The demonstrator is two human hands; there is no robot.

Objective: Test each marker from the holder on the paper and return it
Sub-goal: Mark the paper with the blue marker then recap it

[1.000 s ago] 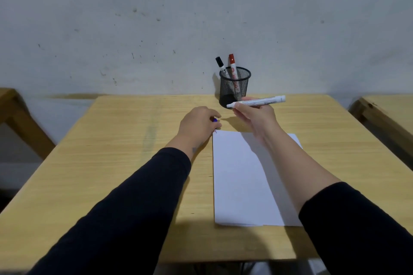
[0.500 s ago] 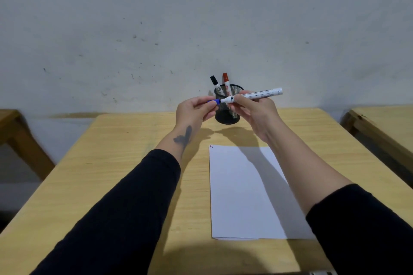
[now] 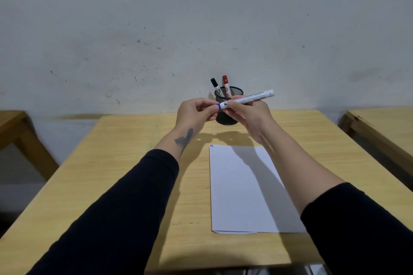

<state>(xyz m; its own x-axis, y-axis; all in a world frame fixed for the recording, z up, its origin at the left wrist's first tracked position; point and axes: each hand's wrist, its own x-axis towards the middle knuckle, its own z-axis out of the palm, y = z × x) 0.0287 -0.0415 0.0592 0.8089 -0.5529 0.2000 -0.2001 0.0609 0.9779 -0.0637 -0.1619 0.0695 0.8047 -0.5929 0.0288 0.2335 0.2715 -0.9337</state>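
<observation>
I hold a white marker (image 3: 252, 97) with a blue cap (image 3: 220, 106) level above the table, in front of the black mesh holder (image 3: 237, 92). My right hand (image 3: 248, 114) grips its barrel. My left hand (image 3: 196, 113) pinches the blue cap, which sits on the marker's left end. A black-capped marker (image 3: 215, 85) and a red-capped marker (image 3: 226, 83) stand in the holder. The white paper (image 3: 243, 190) lies on the table below my hands, with a small mark (image 3: 211, 146) at its top left corner.
The wooden table (image 3: 125, 163) stands against a grey wall. Parts of other wooden tables show at the far left (image 3: 13, 125) and far right (image 3: 384, 123).
Both hands rose from the paper and came together in front of the holder. The blue cap in my left hand went onto the marker's tip.
</observation>
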